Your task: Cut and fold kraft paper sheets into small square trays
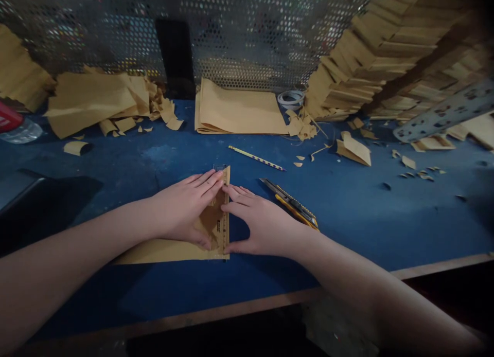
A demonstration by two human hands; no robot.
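Observation:
A sheet of brown paper [165, 250] lies on the blue table near its front edge. Across its right end rests a clear ruler [221, 233], running front to back. My left hand [189, 205] presses on the ruler and paper with its fingers spread, thumb toward the front. On the other side, my right hand [258, 218] touches the paper's right edge beside the ruler, its fingertips and thumb apart. A yellow utility knife [293, 205] lies just beyond my right wrist, and a patterned pencil [257, 158] is farther back.
Folded brown paper [243, 110] and a tape roll [291, 99] stand at the back. Piled paper [100, 100] is at back left, stacked folded pieces [358, 64] at back right. Scraps lie on the blue table [366, 213]. A dark object [17, 192] is at left.

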